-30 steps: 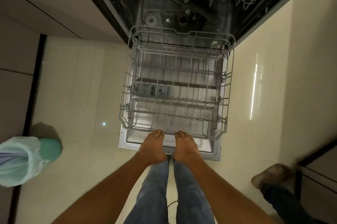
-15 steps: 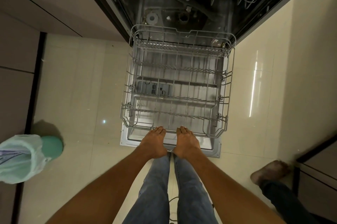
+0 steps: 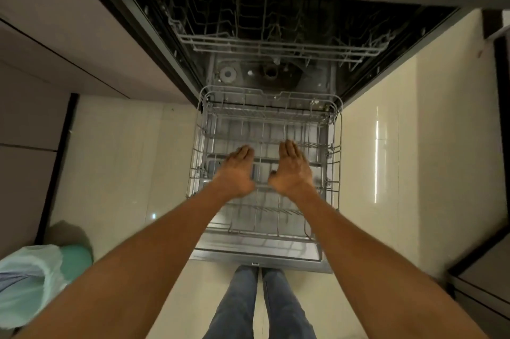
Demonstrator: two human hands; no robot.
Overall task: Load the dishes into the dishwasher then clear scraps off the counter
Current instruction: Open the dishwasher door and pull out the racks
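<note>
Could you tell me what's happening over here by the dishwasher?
A person stands at the open dishwasher with its lower rack pulled out over the dropped door. The left hand and right hand are held open above the rack, holding nothing. Both the lower rack and the upper rack look empty, so no dishes are loaded yet. A lined bin stands on the floor to the left.

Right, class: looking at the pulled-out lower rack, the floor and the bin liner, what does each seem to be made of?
Lower rack: probably coated metal wire, going by its thin pale grey rods in a grid.
Floor: likely glazed tile, cream and glossy, with a bright streak of reflected light.
Bin liner: thin plastic film, pale green, translucent and crinkled.
</note>
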